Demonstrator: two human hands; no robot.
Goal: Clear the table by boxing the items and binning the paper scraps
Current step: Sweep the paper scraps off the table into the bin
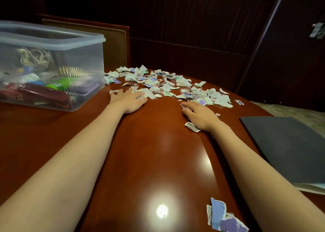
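The glossy reddish-brown wooden table (158, 152) has a smooth lacquered top with a rounded far edge and carries a bright reflected light spot near the viewer. A clear rectangular plastic storage box (52, 43) with a thick rolled rim and no lid on it stands at the left of the table. Through its translucent wall it shows a loose tangle of pale twine (35, 57), a dark red glossy oblong item (44, 94), bright green plastic pieces (59, 85) and a flat purple item (91, 89); the other contents cannot be identified. The small torn paper scraps (158, 84), white with blue, purple and green print and ragged edges, lie scattered in a wide band across the far part of the table, starting just beside the box and running right. The left hand (129, 99) lies palm down with fingers spread wide and straight, its fingertips touching the near edge of the scraps. The right hand (200, 115) lies palm down with fingers extended and relaxed, holding nothing, fingertips at the scrap band; one white crumpled scrap (191, 126) lies against its thumb side. A flat matte dark grey folder (284, 147) lies at the right edge. Larger torn blue and purple paper pieces (218, 212) lie apart at the near edge, beside the right forearm. A brown padded chair back (114, 43) stands behind the box
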